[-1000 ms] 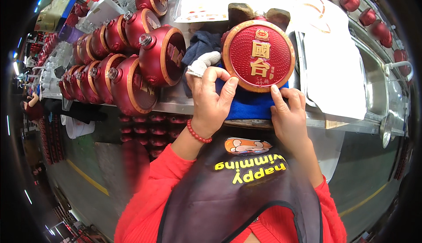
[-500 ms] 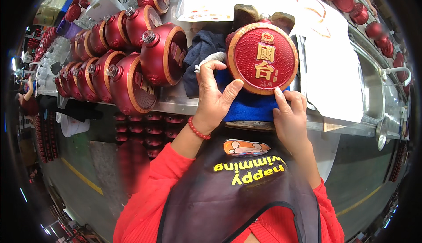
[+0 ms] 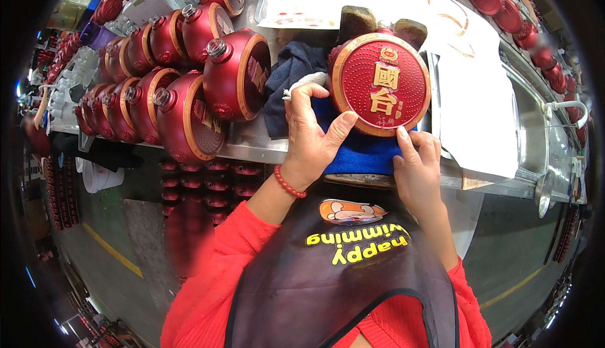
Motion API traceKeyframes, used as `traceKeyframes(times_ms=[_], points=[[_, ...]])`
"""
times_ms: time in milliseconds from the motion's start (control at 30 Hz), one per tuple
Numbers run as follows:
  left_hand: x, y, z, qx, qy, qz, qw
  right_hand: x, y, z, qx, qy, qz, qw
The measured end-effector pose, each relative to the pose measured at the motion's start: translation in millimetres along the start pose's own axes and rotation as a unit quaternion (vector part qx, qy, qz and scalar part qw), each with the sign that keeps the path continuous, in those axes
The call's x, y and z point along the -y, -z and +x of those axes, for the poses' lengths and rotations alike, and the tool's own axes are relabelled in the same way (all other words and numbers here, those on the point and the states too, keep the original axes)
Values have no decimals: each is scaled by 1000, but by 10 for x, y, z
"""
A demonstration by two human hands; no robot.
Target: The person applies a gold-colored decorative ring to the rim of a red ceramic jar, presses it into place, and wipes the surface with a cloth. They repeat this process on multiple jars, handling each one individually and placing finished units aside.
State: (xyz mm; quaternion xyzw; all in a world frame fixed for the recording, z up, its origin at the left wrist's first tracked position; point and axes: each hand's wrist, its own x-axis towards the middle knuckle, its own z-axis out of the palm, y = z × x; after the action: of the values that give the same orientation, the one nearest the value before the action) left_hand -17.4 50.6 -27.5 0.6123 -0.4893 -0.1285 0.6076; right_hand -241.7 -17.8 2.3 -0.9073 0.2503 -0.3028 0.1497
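Thumbs of my left hand and right hand meet the lower rim of a round red bottle. The left grip is spread, thumb well apart from forefinger, which bends up by the bottle's left side. A whitish knitted cloth shows at those fingertips; I cannot tell whether I wear it or hold it. My right grip has its fingers curled beside the thumb, and I cannot tell whether it has closed on anything.

The bottle's broad face, gold-rimmed with raised gold characters, is turned toward me. Two dark blocks stand behind its top, and a blue cloth lies below it. Left of it a dark cloth lies crumpled on the metal desk. Further left, more red bottles crowd in rows. White sheets spread to the right, before a sink and a ladle.
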Motion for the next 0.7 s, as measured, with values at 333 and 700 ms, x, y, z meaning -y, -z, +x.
traceKeyframes(times_ms=[333, 700], points=[[54, 96, -9, 29, 22, -84, 996, -13, -5, 9, -2, 4, 6, 1000], [6, 73, 8, 16, 21, -61, 998, -28, 16, -10, 18, 3, 9, 1000]])
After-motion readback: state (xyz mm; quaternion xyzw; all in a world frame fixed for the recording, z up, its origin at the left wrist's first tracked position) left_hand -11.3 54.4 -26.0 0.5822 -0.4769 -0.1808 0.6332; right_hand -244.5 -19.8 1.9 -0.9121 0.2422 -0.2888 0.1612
